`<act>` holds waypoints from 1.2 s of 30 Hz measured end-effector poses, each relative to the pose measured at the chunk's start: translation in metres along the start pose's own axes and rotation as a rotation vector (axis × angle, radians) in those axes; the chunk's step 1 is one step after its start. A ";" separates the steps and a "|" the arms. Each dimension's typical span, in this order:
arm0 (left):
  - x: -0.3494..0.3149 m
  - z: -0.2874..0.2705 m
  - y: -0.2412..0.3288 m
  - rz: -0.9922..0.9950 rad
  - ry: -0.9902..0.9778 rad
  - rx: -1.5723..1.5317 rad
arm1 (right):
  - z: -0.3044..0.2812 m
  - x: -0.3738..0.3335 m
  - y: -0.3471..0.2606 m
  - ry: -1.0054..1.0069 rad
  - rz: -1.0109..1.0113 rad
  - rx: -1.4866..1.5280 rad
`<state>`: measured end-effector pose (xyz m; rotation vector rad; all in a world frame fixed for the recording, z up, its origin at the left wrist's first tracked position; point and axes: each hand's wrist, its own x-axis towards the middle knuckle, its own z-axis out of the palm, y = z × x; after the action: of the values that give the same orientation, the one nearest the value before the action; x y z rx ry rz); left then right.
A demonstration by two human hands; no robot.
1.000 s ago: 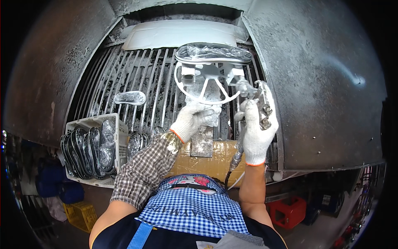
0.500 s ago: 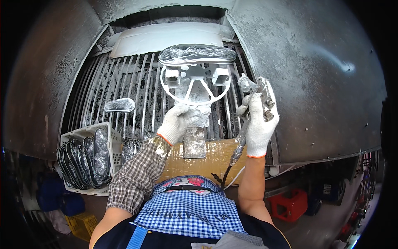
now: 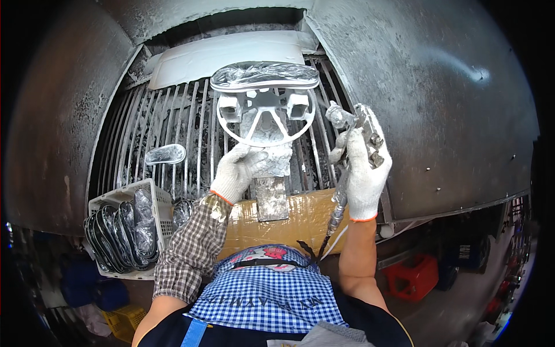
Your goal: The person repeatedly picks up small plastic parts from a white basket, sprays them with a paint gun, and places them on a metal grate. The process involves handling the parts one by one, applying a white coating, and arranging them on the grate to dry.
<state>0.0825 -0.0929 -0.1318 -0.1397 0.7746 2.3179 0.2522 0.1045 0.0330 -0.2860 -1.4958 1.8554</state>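
My left hand point(image 3: 237, 170), in a white knit glove, has its fingers bent at the lower rim of a white spoked ring point(image 3: 281, 139). That ring sits on a powder-crusted stand point(image 3: 272, 199). On top lies a long oval piece point(image 3: 265, 76) with a pale edge and dark, film-wrapped face, above two white boxy posts point(image 3: 299, 108). To the right of the ring, my right hand point(image 3: 365, 173), also gloved, is closed around a spray gun point(image 3: 342, 117) caked in grey-white residue. The gun's nozzle end points up and left, apart from the ring; its hose runs down.
Metal bars point(image 3: 199, 133) form a grate beneath, between dark booth walls point(image 3: 439, 139). A small film-wrapped oval point(image 3: 165, 154) lies on the bars at left. Below it, a pale plastic basket point(image 3: 165, 211) holds several wrapped ovals. Brown taped cardboard point(image 3: 243, 225) lines the front edge.
The whole view has shifted slightly, with the ring and oval piece now a little farther left. My right hand with the spray gun is slightly farther from the ring. My left hand stays at the rim.
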 end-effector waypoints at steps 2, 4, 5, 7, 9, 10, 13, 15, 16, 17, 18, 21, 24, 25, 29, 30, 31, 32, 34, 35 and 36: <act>0.002 -0.009 0.005 -0.014 0.026 0.017 | -0.003 0.003 -0.003 0.020 -0.006 0.003; -0.002 -0.004 0.010 -0.009 0.002 0.006 | -0.011 0.005 -0.001 0.059 -0.003 0.004; -0.004 -0.003 0.012 -0.008 -0.010 0.000 | -0.013 0.005 -0.002 0.078 -0.007 0.006; -0.003 -0.007 0.017 0.008 -0.050 -0.008 | -0.015 0.005 -0.006 0.108 -0.013 0.014; -0.002 -0.012 0.022 0.024 -0.057 -0.008 | -0.015 0.001 -0.010 0.106 -0.005 -0.015; -0.002 -0.014 0.025 0.032 -0.043 -0.003 | -0.015 -0.002 -0.014 0.095 0.017 -0.013; 0.000 -0.022 0.036 0.058 -0.063 0.023 | -0.014 -0.011 -0.024 0.063 0.058 -0.041; 0.001 -0.024 0.042 0.071 -0.120 0.012 | -0.016 -0.014 -0.027 0.059 0.055 -0.069; 0.002 -0.022 0.044 0.101 -0.084 0.032 | -0.018 -0.013 -0.025 0.068 0.035 -0.022; 0.002 -0.021 0.044 0.118 -0.058 0.046 | -0.021 -0.011 -0.021 0.122 0.033 -0.010; 0.002 -0.018 0.044 0.136 -0.033 0.061 | -0.025 -0.012 -0.022 0.100 0.033 -0.014; 0.001 -0.025 0.041 0.111 -0.047 0.084 | -0.026 -0.022 -0.027 0.043 0.084 -0.041; -0.002 -0.018 0.019 0.050 -0.016 0.101 | -0.021 -0.025 -0.030 0.068 0.068 -0.003; -0.007 -0.012 0.013 0.037 -0.032 0.114 | -0.019 -0.024 -0.029 0.090 0.047 0.022; -0.012 -0.005 -0.013 -0.041 0.004 0.103 | -0.021 -0.031 -0.032 0.004 0.146 -0.041; -0.012 -0.003 -0.017 -0.065 -0.030 0.073 | -0.023 -0.031 -0.031 -0.060 0.132 -0.061; -0.011 -0.002 -0.019 -0.089 -0.063 0.044 | -0.021 -0.032 -0.029 -0.028 0.129 -0.032; -0.011 -0.001 -0.020 -0.086 -0.078 0.044 | -0.017 -0.033 -0.029 0.005 0.126 -0.002; -0.011 0.001 -0.022 -0.082 -0.108 0.044 | -0.017 -0.030 -0.024 0.047 0.131 0.091; -0.011 0.002 -0.022 -0.072 -0.131 0.037 | -0.017 -0.030 -0.026 0.020 0.142 0.071; -0.011 0.004 -0.021 -0.060 -0.155 0.034 | -0.016 -0.030 -0.028 -0.009 0.153 0.055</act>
<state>0.1050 -0.0846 -0.1360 0.0306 0.7213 2.2276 0.2936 0.0987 0.0463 -0.3751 -1.4615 2.0165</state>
